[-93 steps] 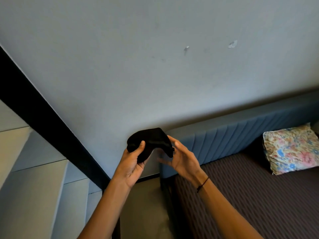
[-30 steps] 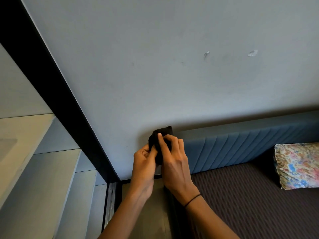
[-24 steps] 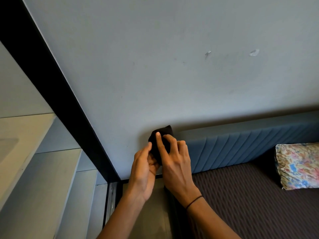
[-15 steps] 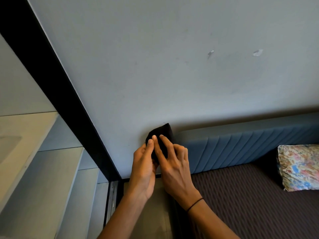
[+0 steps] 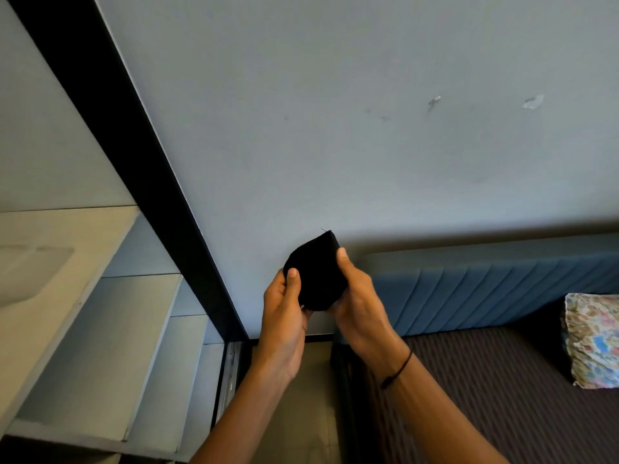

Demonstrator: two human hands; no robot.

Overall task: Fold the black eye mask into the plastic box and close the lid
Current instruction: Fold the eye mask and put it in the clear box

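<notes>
One mask (image 5: 318, 276), folded to a teardrop, held up in the air w/ its tip pointing up-right, long axis near upright. Two hands: left hand (image 5: 284, 316) pinches its left edge, right hand (image 5: 360, 303) grips the right; probably doubled over.

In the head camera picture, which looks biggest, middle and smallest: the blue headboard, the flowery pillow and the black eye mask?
1. Blue headboard
2. Flowery pillow, partly cut off
3. Black eye mask, folded, much nearer the camera, so its true size is unsure
</notes>
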